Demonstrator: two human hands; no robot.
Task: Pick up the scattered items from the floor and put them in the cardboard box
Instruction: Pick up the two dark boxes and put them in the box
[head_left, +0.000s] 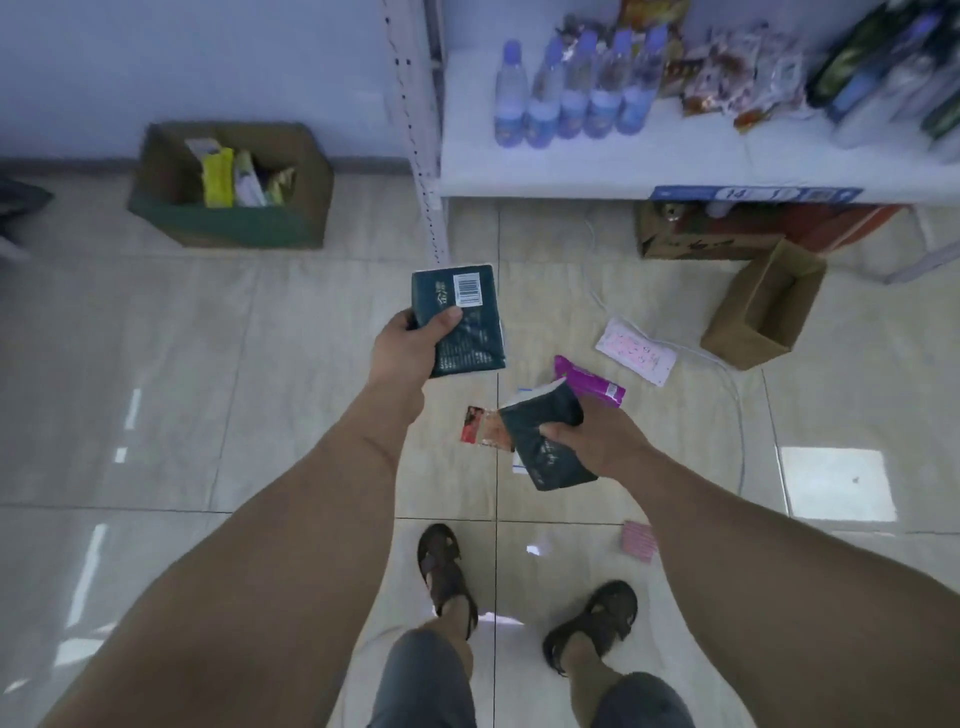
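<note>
The left hand (410, 343) gripped one dark packet (465, 325), fingers curled round its lower edge; the right hand (592, 441) squeezed another (545, 441). Both appeared light, soft, compressible. The cardboard box (228, 228) stood well apart, left.

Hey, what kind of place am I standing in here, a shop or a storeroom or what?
Probably a small shop or its stockroom. A white metal shelf carries a row of clear plastic water bottles and crinkly snack packets, with a blue price strip along its edge and brown cardboard cartons stowed beneath on the tiled floor.
</note>
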